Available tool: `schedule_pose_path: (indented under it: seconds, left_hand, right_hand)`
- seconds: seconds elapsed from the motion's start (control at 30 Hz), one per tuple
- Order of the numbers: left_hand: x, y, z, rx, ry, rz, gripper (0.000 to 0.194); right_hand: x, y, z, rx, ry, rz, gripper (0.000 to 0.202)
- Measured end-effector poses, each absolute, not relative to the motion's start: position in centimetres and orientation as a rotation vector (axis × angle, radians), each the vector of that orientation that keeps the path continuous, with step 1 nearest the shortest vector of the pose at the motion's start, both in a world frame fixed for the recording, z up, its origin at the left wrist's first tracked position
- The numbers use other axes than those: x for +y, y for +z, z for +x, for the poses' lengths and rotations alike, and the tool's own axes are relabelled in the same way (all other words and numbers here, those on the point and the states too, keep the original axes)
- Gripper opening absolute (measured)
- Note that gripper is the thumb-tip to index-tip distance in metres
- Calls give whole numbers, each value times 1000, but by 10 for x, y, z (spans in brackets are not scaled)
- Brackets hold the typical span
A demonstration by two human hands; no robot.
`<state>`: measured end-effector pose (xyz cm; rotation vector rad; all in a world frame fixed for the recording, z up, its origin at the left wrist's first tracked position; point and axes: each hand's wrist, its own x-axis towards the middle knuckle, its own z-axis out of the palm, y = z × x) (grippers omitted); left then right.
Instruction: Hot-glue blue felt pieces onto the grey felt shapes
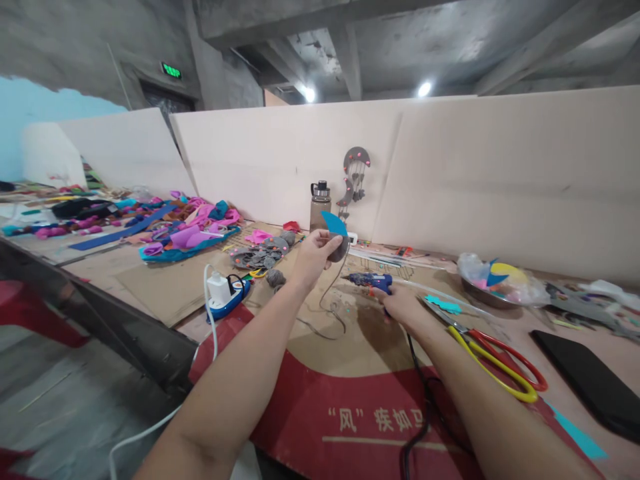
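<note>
My left hand (pixel 316 255) is raised over the cardboard, its fingers closed on a round grey felt piece (pixel 339 249). A curved blue felt piece (pixel 334 223) rises from the top of the grey one. Grey yarn (pixel 327 293) trails down from there onto the brown cardboard (pixel 310 353). To the right, my right hand (pixel 397 303) is wrapped around the handle of a blue glue gun (pixel 370 281), whose nozzle points left toward the area below the felt. A clear glue stick runs out behind the gun.
Large scissors (pixel 493 357) and a black phone (pixel 590 380) lie on the right, near a filled bowl (pixel 493 297). At left are a power strip (pixel 227 303) and grey felt pieces (pixel 260 255). A bottle (pixel 321 205) stands behind; a black cable (pixel 417 373) crosses the front.
</note>
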<state>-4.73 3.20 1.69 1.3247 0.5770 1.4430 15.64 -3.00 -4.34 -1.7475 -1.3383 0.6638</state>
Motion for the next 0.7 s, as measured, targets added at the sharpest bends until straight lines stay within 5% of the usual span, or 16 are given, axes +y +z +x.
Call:
schedule_pose_path:
  seconds: [0.17,0.4,0.7]
  left_hand:
    - [22,14,-39,626,1427,1465,35]
    - [1,11,-22,636,1366,1591,38]
    - [-4,8,-15,443,1140,1523,25]
  right_hand:
    - [-41,-23,148,-1435,82,-1542,21]
    - [-53,-1,117,-1211,767,-1064,49]
    - [-55,-1,122,-1127,655,-1098,29]
